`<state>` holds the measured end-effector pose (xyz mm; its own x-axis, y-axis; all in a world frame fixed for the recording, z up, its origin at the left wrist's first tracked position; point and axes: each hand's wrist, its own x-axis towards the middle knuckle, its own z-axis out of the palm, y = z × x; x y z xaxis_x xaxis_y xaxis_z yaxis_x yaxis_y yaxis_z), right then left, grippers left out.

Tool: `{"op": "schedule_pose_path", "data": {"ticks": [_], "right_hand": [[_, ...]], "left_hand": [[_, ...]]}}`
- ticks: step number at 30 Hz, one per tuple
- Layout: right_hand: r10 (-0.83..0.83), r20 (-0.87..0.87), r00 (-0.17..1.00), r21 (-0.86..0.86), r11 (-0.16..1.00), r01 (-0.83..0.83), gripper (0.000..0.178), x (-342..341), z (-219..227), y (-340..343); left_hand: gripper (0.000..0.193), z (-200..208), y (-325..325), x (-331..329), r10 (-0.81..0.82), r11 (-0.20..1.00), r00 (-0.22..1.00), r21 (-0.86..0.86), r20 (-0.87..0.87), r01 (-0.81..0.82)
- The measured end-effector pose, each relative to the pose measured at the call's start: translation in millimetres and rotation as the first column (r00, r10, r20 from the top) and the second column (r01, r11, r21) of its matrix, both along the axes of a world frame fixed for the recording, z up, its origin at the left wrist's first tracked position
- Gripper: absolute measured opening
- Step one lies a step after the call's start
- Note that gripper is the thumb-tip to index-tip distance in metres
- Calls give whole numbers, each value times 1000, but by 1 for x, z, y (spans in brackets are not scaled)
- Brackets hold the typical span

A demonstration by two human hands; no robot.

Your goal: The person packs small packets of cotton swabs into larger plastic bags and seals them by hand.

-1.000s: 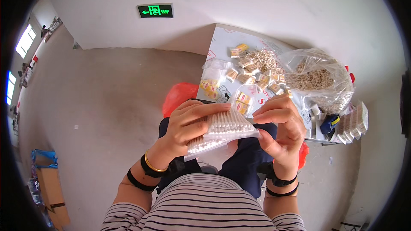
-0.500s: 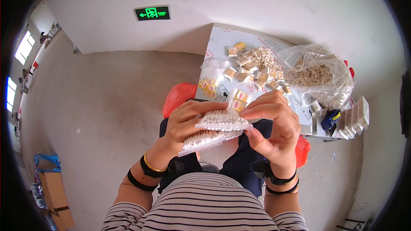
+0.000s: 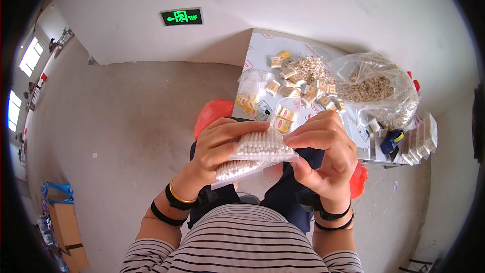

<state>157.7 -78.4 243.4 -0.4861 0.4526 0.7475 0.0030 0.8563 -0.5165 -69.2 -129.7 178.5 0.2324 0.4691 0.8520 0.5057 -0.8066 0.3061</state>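
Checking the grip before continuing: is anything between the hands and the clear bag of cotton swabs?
Nothing visible. The left hand and right hand both hold the clear bag of cotton swabs directly, fingers on the plastic.

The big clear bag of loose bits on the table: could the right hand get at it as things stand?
Probably not at once: the right hand and left hand both grip a small bag of cotton swabs. The big clear bag lies uncovered.

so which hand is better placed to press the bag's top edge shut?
Right hand, probably: its fingertips already pinch the top edge of the clear bag of cotton swabs. The left hand grips the bag's other end, steadying it.
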Motion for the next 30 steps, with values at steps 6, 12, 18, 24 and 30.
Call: {"op": "schedule_pose_path", "data": {"ticks": [6,12,18,24,30], "right_hand": [[-14,-17,1000,-6,1000,14,24,-1,-1,1],[5,-33,999,-22,1000,-6,25,-1,-1,1],[-6,-9,1000,-11,1000,5,25,3,1,0],[-14,-4,1000,-6,1000,14,23,4,1,0],[-13,6,1000,-8,1000,13,21,3,-1,1]], "left_hand": [[30,-3,-2,4,-32,999,997,-1,71,32],[29,-5,-2,4,-35,999,999,-27,38,36],[26,5,-5,6,5,1000,1000,-29,24,-4],[23,7,-4,0,70,997,994,34,-85,-67],[24,10,-4,0,64,997,994,42,-84,-60]]}}
